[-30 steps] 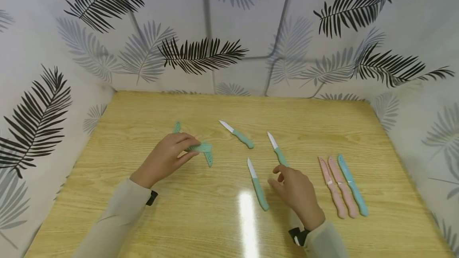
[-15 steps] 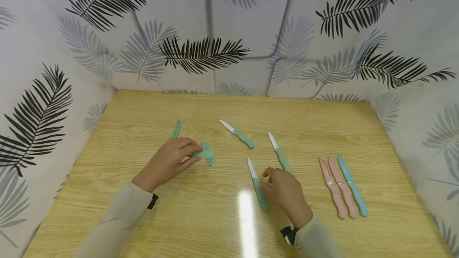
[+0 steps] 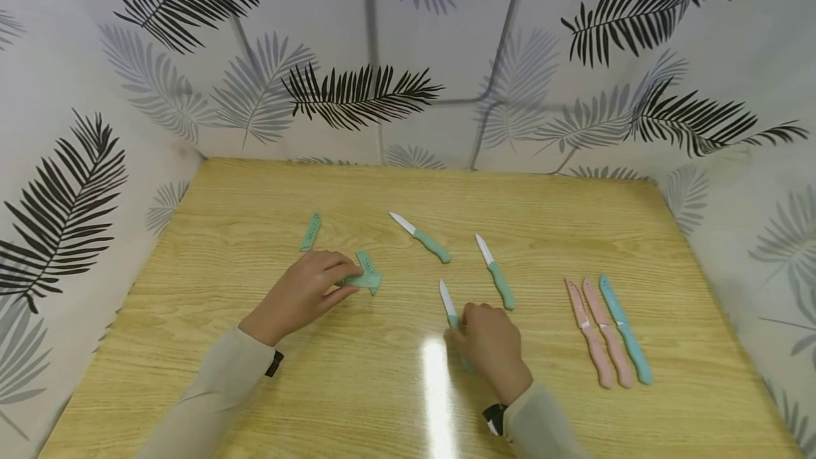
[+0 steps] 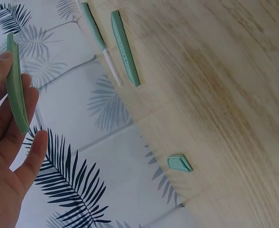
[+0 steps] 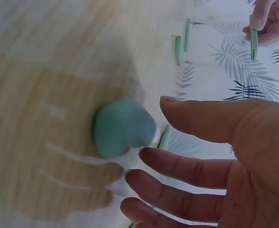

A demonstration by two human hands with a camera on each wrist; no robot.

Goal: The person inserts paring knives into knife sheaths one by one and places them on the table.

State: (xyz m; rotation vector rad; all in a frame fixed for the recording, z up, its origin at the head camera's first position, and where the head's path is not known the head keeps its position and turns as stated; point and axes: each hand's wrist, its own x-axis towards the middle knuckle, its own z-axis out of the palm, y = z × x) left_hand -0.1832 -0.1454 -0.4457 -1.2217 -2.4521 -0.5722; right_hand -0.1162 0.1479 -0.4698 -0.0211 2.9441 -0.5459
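My left hand (image 3: pixel 312 289) pinches a green knife sheath (image 4: pixel 17 90) between thumb and fingers, raised above the table. Beneath it in the head view lies a second green sheath (image 3: pixel 365 259), partly hidden; a third sheath (image 3: pixel 310 232) lies farther back. My right hand (image 3: pixel 487 346) is over a paring knife (image 3: pixel 448 299) with a white blade and green handle, blade pointing away. In the right wrist view, the handle's end (image 5: pixel 123 128) shows just ahead of the spread thumb and fingertips. Two more bare green-handled paring knives, the back one (image 3: pixel 432 246) and the right one (image 3: pixel 501 285), lie beyond.
On the right of the wooden table (image 3: pixel 574 218) are two pink knives (image 3: pixel 602 353) and a blue knife (image 3: pixel 631 346), side by side with blades covered. Leaf-patterned cloth (image 3: pixel 433 41) hangs around the back and sides.
My right hand has moved left from beside the right green knife to over the nearest one. The left hand has shifted slightly right and nearer with its sheath, uncovering more of the back sheath.
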